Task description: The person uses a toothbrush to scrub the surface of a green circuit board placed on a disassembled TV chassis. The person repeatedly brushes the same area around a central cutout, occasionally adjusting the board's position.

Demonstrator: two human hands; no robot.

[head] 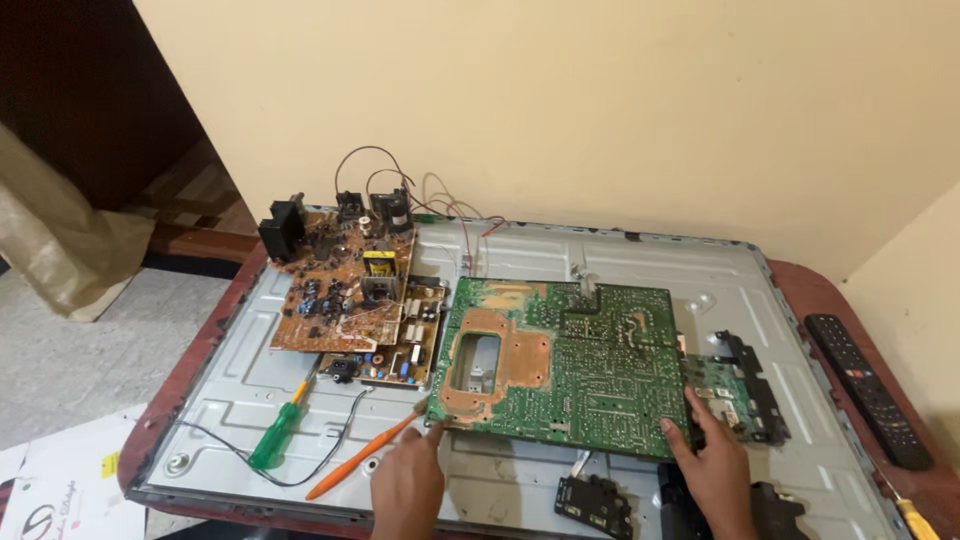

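The person holds a large green board (565, 365) by its near edge with both hands. The left hand (408, 487) pinches the near left corner of it, with the fingers pressed together on the edge. The right hand (714, 470) grips the near right corner; the thumb lies on top and the other fingers go under, so its grip is closed on the board. The board lies over the middle of a grey metal panel (250, 330), and its near edge seems a little raised, but I cannot tell this for sure.

About the progress: the green board looks already free from the panel, because no screw or cable is seen holding it. A brown board (340, 295) and a smaller board (395, 350) under it lie on the left of the panel, also loose, with red wires (400, 170) standing up behind them. So the taking apart seems mostly done. A small green board (725, 395) with a black bracket remains at the right, just beside the right hand.

A green screwdriver (278, 435) and an orange tool (360, 458) rest on the panel near the left hand. A black remote (868, 390) lies on the red-brown surface (800, 285) at the right, well apart.
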